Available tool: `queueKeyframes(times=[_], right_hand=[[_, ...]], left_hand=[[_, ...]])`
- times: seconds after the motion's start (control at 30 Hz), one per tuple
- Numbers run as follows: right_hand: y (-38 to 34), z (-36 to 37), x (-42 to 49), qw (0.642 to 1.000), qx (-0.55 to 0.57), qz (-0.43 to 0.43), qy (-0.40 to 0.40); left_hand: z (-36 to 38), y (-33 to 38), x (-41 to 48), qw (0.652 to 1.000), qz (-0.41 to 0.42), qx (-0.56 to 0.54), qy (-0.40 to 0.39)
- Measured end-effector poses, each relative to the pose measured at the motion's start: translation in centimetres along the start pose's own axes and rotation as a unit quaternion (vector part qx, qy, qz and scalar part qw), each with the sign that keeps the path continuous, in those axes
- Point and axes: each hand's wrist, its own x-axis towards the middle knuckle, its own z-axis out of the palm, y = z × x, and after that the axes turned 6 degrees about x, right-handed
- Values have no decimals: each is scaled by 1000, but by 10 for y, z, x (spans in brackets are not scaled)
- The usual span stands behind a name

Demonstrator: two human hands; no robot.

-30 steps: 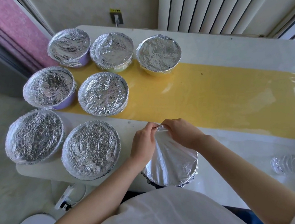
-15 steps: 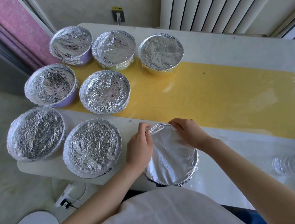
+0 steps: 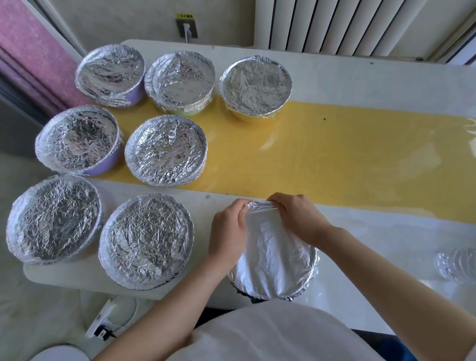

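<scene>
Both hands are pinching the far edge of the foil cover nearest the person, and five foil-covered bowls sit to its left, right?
Not five: the head view shows seven foil-covered bowls to its left. The left hand and right hand do pinch the far edge of the nearest foil cover.

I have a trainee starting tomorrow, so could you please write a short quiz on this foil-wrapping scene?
1. How many finished bowls stand at the table's left end?
2. True or false: the left hand and right hand both pinch the foil at its far edge.
3. The spare foil pile lies: A) in a drawer; B) near the table's right end; C) on a shelf.
Key: 1 seven; 2 true; 3 B.
</scene>
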Motion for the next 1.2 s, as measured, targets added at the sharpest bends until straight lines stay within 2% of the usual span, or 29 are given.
queueKeyframes(times=[0.2, 0.43, 0.67, 0.8, 0.9, 1.03, 1.2], right_hand=[[-7, -5, 9, 998, 1, 4, -60], [-12, -2, 11, 998, -25, -16, -60], [-18, -3, 16, 993, -34, -11, -112], [-18, -3, 16, 994, -39, -14, -104], [-17, -4, 12, 997, 5, -3, -80], [-10, -4, 6, 998, 50, 15, -27], [-10, 1, 10, 998, 55, 23, -26]], left_hand=[[2, 0, -1, 1000, 12, -5, 6], [2, -3, -3, 1000, 1, -3, 6], [3, -6, 0, 1000, 4, -7, -2], [3, -6, -1, 1000, 13, -7, 1], [1, -6, -4, 1000, 20, -8, 23], [-3, -6, -13, 995, -43, -26, 87], [-6, -5, -13, 996, -81, 14, 33]])
